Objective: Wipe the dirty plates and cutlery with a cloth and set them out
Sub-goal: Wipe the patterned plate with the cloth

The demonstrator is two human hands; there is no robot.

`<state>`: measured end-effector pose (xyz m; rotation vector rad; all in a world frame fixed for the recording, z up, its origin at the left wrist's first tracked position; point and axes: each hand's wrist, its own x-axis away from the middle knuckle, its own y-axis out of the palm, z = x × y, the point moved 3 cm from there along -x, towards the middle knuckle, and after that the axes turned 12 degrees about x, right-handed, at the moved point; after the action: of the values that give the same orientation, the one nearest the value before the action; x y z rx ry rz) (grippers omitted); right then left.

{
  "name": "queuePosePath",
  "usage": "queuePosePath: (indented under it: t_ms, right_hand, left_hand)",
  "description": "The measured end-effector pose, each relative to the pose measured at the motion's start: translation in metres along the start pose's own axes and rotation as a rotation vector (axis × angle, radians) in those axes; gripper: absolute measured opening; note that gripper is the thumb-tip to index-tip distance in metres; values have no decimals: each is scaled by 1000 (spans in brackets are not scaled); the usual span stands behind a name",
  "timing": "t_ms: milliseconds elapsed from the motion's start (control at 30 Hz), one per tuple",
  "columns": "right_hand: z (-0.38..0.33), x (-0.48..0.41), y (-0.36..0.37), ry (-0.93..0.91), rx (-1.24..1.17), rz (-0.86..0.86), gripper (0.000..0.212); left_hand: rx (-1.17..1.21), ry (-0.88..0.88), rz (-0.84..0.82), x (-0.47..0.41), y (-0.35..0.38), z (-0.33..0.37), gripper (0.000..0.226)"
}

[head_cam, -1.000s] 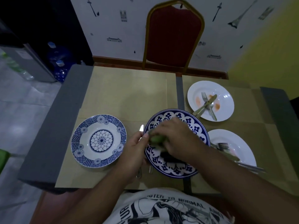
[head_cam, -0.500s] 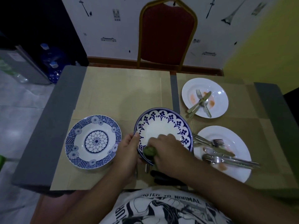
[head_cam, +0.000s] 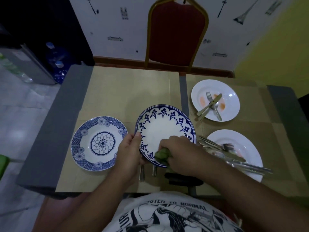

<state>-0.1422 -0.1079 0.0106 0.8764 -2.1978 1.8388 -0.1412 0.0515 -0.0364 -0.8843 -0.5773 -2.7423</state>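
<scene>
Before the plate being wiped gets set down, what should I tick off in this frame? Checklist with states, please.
1. Left hand grips the blue-edged plate by its rim: ok.
2. Right hand presses the green cloth on that plate: ok.
3. Plate's visible centre free of stains: ok; part under the hands: cannot tell.
4. Far white plate clean: not ok, orange smears and used cutlery on it.
5. Near white plate clean: not ok, cutlery pile on it.
6. Floral plate at left: ok, no stains visible.
</scene>
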Motion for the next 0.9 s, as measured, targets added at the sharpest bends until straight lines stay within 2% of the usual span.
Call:
queuePosePath:
  t_ms: [67,167,267,367,433,500,633,767,900]
  right_hand:
    - [-16,-7,2,-55,-83,43,37]
    - [-25,-35,-10,-86,-64,246,36]
    - [-4,-62,-27,63,-17,393,39]
    - [26,-56,-31,239,106,348,28]
    - [31,-39,-18,255,195,270,26]
    - [21,-27,1,177,118,223,29]
    - [-11,-46,9,7,-191,157,33]
    - [-23,-77,-13,-16,-223,284,35]
    - [-19,-110,-45,59,-222,426,35]
  left_hand:
    - [-25,-12,-22,2,0,-3,25]
    - [-20,-23,-29,5,-2,-3,28]
    - [-18,-4,7,7,-4,0,26]
    - [-10,53,53,3,-9,10,23]
    - [3,84,70,-4,-12,19,22]
    - [2,94,82,-13,-13,23,23]
    - [38,37,92,-26,-16,26,23]
    - [92,14,157,-52,-33,45,25]
    - [133,-1,239,-93,-61,79,27]
